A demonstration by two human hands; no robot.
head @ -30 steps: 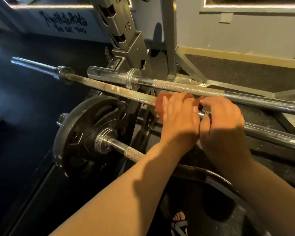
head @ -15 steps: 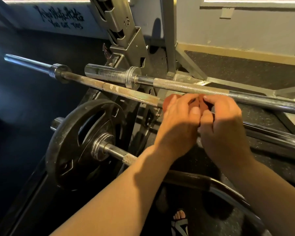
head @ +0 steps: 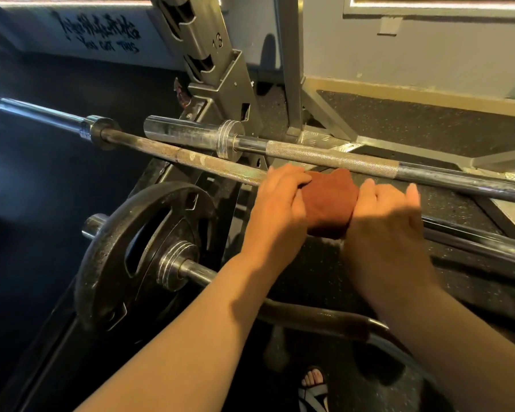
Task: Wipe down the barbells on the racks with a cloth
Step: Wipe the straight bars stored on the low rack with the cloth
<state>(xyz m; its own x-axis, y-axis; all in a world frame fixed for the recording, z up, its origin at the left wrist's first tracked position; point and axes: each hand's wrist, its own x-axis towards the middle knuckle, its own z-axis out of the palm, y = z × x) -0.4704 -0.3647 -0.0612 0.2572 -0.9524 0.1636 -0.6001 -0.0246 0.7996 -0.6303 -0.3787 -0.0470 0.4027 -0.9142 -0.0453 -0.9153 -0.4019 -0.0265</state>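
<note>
The cloth [head: 329, 200] drapes over the rusty barbell [head: 191, 157], wrapping it for wiping. The left hand [head: 275, 200] grips its left edge with curled fingers; the right hand [head: 381, 215] meets its right edge, finger curl unclear.

Both forearms bare to frame edge: left forearm [head: 191, 337], right forearm [head: 458, 337]. Left hand [head: 275, 203] and right hand [head: 390, 221] bare; nails plain, pale tips on the right. Near bottom: one foot [head: 312, 377], toes exposed, in open sandal [head: 312, 395], dark straps with light stripe.
</note>
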